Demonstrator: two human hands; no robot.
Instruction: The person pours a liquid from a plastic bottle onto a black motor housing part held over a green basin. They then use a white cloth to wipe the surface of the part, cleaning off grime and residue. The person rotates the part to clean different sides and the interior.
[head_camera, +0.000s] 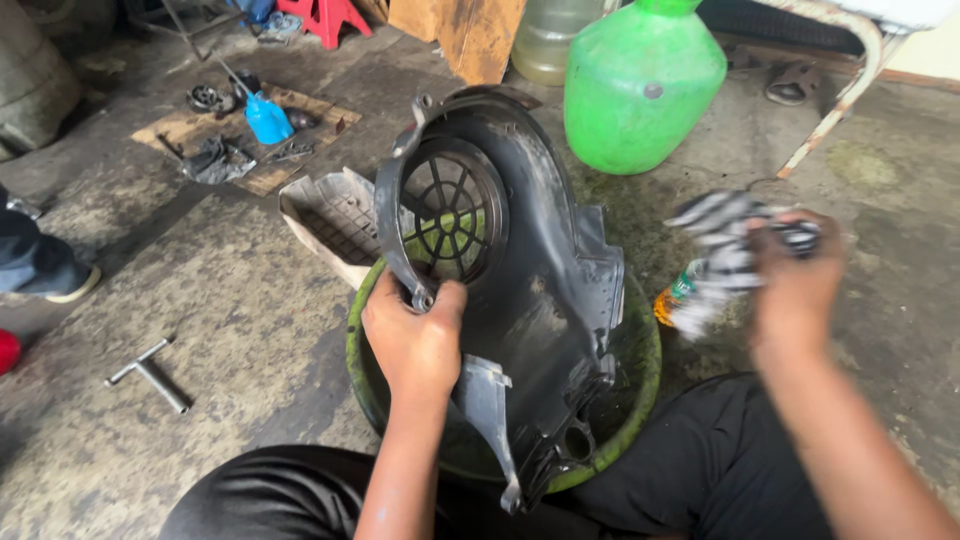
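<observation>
My left hand (415, 340) grips the lower rim of a large black plastic engine cover (545, 270) with a round grilled opening, holding it upright over a green basin (640, 385). Off to the right, my right hand (795, 285) is closed around a crumpled black-and-white striped cloth (715, 255), blurred by motion and held apart from the cover. My legs in black trousers sit on either side of the basin.
A big green jug (640, 85) and a clear bottle (545, 40) stand behind. A grey ribbed panel (335, 215) lies left of the basin. A T-wrench (150, 375), a blue oil can (268, 118) on cardboard, and another person's shoe (65, 285) are on the left.
</observation>
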